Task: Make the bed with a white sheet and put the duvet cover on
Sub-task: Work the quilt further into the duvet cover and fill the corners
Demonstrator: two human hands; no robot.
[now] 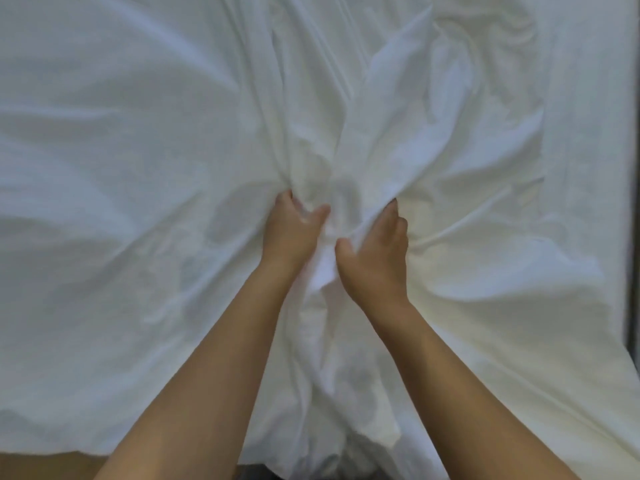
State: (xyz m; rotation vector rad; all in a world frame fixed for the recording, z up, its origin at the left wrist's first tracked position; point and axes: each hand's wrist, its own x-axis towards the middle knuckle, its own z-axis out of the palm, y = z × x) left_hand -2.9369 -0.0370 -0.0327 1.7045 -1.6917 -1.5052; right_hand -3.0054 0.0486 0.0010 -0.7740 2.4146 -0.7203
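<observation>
Two hands, head view only: left hand [294, 233] and right hand [375, 261] sat close together, not touching, each with fingers curled into a gathered bunch of the white sheet [138, 161]; creases fanned outward from both grips; the sheet lay spread across the bed, its near edge hanging toward the person; a flatter white strip of mattress [588, 116] showed at the right. Judgement: the cloth was being drawn toward the near edge; to do this well, shift the grips apart toward the corners, pull evenly and low, then smooth the central ridge flat; a bunched pull risks skewing it. No brand, label or writing was legible.
</observation>
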